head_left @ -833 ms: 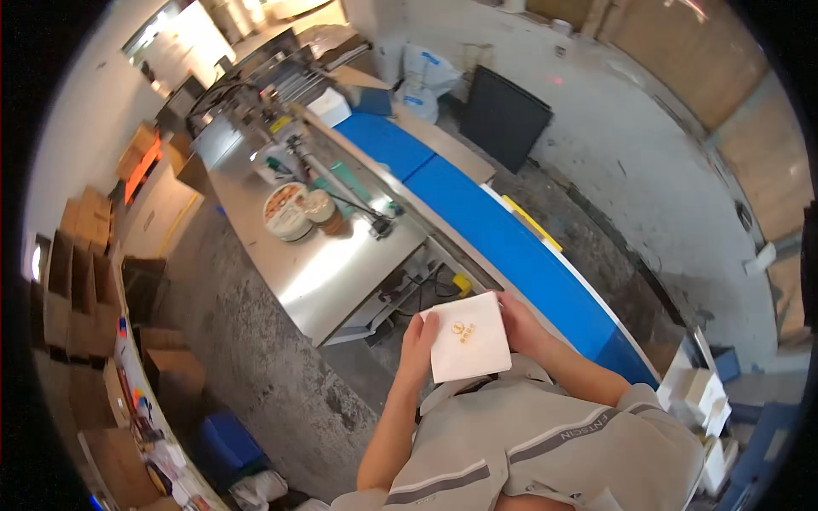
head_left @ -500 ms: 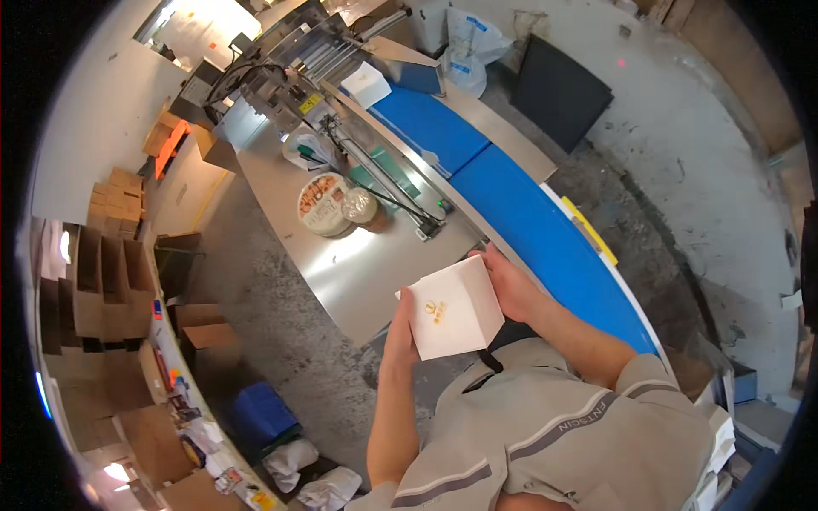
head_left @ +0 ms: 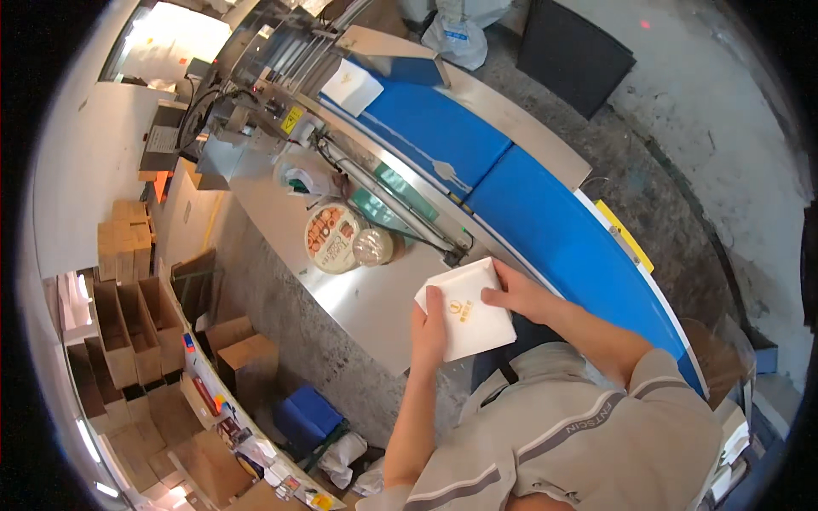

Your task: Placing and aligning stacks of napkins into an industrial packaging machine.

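Between my two hands is a white paper pack [head_left: 479,334], squarish and block-shaped, with a small gold print on its broad face. Its exact kind, a box or a stack of napkins, I cannot make out. My left hand [head_left: 431,328] grips the left edge, thumb on the printed face. At the upper right corner my right hand [head_left: 521,294] holds it too, thumb laid across the front; the other fingers are hidden behind. A similar white pack [head_left: 352,88] lies at the far end of the blue conveyor belt [head_left: 562,230].
A metal tabletop [head_left: 358,319] carries a round printed tub [head_left: 330,240] and a smaller round container [head_left: 373,248]. A metal bar [head_left: 383,192] runs between tabletop and belt. Cardboard boxes [head_left: 128,332] and a blue bin [head_left: 308,415] stand left; a dark panel [head_left: 575,55] leans far right.
The pack has turned so its printed face shows more squarely and its side no longer shows. My right thumb has come onto that face. The whole view has shifted.
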Demonstrator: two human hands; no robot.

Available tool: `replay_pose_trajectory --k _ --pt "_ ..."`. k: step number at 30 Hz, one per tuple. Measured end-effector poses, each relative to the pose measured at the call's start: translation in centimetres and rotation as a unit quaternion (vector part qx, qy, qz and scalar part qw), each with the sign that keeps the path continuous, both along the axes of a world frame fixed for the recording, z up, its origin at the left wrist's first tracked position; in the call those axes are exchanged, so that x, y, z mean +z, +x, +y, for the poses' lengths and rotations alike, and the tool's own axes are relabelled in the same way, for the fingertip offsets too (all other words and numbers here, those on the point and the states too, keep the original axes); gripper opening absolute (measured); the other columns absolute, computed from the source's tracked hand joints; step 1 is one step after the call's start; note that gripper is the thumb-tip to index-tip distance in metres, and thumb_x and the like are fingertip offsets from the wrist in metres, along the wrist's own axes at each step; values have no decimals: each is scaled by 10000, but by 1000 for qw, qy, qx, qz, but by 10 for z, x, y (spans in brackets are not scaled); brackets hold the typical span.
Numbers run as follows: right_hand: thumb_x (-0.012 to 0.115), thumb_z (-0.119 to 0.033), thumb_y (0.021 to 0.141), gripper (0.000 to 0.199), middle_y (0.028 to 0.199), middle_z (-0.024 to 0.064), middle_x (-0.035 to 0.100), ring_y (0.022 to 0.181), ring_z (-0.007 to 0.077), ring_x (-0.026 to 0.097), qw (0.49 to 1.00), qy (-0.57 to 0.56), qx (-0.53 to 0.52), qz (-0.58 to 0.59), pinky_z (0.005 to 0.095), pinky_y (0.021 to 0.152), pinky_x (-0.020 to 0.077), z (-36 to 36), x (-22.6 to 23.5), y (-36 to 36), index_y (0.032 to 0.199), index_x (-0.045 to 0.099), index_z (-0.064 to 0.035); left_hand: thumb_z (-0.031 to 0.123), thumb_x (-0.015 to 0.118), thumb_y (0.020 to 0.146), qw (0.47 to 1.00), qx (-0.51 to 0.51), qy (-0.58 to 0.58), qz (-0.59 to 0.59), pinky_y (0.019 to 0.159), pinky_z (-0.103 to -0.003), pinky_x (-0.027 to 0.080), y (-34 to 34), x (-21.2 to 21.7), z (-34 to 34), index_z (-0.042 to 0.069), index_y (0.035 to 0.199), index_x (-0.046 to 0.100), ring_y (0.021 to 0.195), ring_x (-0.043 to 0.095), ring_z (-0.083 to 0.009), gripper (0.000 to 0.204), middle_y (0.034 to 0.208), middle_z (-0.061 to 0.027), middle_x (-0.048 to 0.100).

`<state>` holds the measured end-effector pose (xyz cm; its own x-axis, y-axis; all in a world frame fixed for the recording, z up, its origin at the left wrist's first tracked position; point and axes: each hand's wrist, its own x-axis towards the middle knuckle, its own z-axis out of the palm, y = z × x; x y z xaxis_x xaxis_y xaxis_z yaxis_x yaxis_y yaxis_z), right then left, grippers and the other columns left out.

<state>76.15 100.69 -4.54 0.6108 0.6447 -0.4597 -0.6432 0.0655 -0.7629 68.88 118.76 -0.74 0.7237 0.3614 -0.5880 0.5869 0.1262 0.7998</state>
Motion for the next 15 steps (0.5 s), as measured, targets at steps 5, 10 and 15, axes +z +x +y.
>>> replay_pose_trajectory --k 5,10,15 --pt "746 -209 849 782 1293 158 535 1174 212 547 993 -53 -109 6 352 955 475 15 21 14 1461 298 -19 479 412 1021 998 8 -44 43 889 -343 482 34 -26 9 -13 1281 511 1028 594 -187 566 1161 -133 602" --pt "747 -191 840 469 1090 128 666 946 222 675 985 -39 -163 37 357 817 556 21 32 61 1213 543 8 554 365 1011 977 20 -210 -39 1028 -346 425 70 -14 26 -8 1377 438 1245 517 -238 675 1310 -150 553" --pt "699 -263 868 488 1127 159 659 954 262 691 949 90 -296 63 402 810 577 49 -5 171 1246 535 -2 441 453 1018 991 69 -8 -114 1032 -427 428 70 23 37 58 1489 298 1287 480 -277 626 1428 -182 439"
